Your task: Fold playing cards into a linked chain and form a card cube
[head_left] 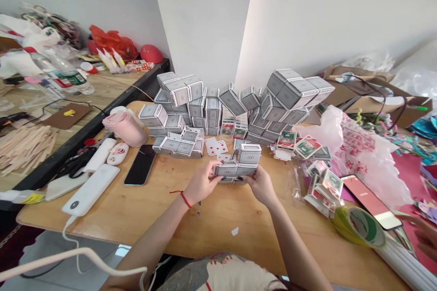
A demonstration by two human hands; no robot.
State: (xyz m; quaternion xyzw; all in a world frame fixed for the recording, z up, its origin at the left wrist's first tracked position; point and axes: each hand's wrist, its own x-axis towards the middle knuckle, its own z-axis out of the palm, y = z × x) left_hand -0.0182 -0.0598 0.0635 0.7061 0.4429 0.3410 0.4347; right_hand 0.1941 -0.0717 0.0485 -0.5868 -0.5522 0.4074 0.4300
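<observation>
Between my two hands is a block of playing-card decks [227, 170] with grey backs, one deck standing upright on its right part. My left hand [202, 183] grips the left end, and my right hand [262, 185] grips the right end, fingers partly hidden behind it. Just beyond lie loose playing cards [216, 147] with red pips face up. Farther back, many grey decks are built into stepped stacks, a left stack [179, 116] and a right stack [273, 113]. Green and red card boxes [307, 146] lie to the right of my right hand.
At left are a black phone [140, 165], a white power bank [91, 189] with a cable, and a pink roll [125, 127]. At right lie a roll of tape [358, 226], a red-screened phone [372, 201] and plastic bags [368, 154]. Another person's hand [423, 234] shows at the right edge.
</observation>
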